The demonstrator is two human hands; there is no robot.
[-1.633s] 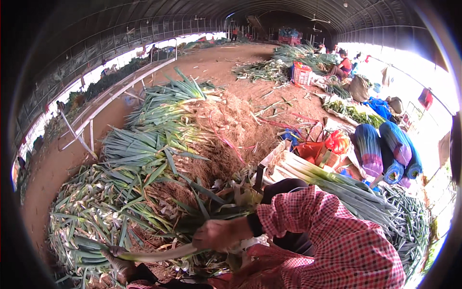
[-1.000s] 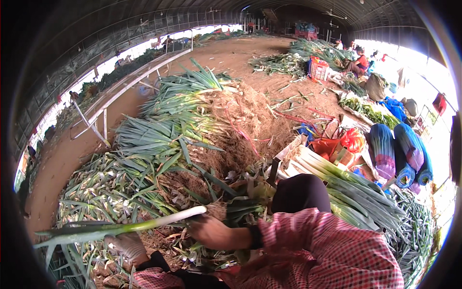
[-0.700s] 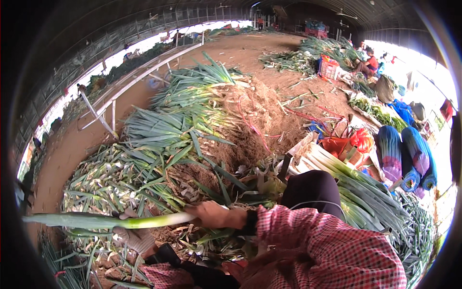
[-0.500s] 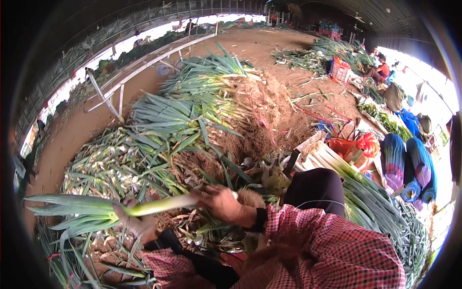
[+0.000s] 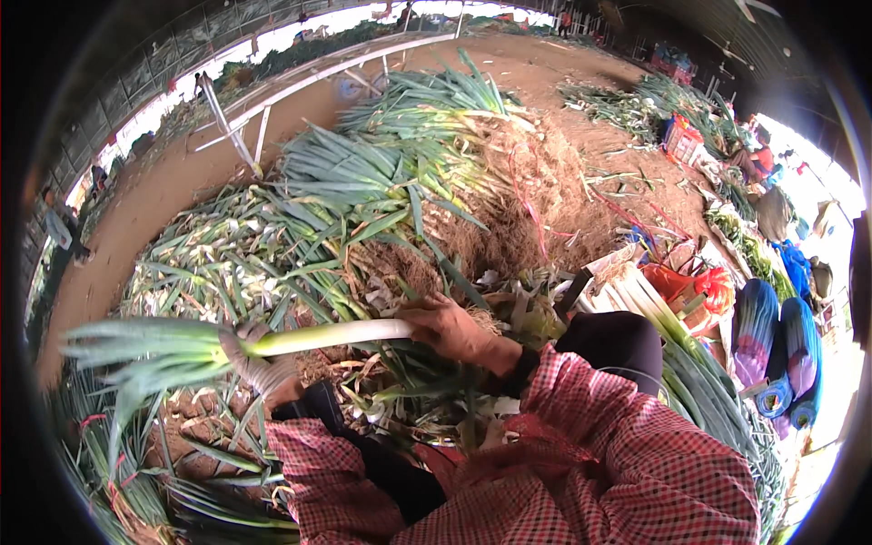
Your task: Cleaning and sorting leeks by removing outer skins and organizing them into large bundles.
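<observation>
A long leek [image 5: 331, 336] lies level across my front, its green leaves to the left and its white shaft to the right. My left hand [image 5: 259, 365], in a greyish glove, is wrapped around it where the leaves spread out. At the root end, the fingers of my right hand [image 5: 451, 332] close around the white shaft and hide its tip. Beneath both hands lie peeled leaves and trimmings [image 5: 400, 391]. Just beyond is a heap of untrimmed leeks [image 5: 345, 177], with their brown roots [image 5: 490, 213] turned right.
Cleaned leeks [image 5: 690, 363] lie beside my dark-clad knee [image 5: 610, 350]. Further right are an orange-red bag [image 5: 690, 289] and blue-purple net rolls [image 5: 756, 331]. A white metal frame [image 5: 318, 82] stands at far left. People sit near a crate [image 5: 683, 141] at far right.
The view has shifted, so the scene sits further right and lower. The leek is higher in the picture, with more white shaft showing. Both hands still hold it.
</observation>
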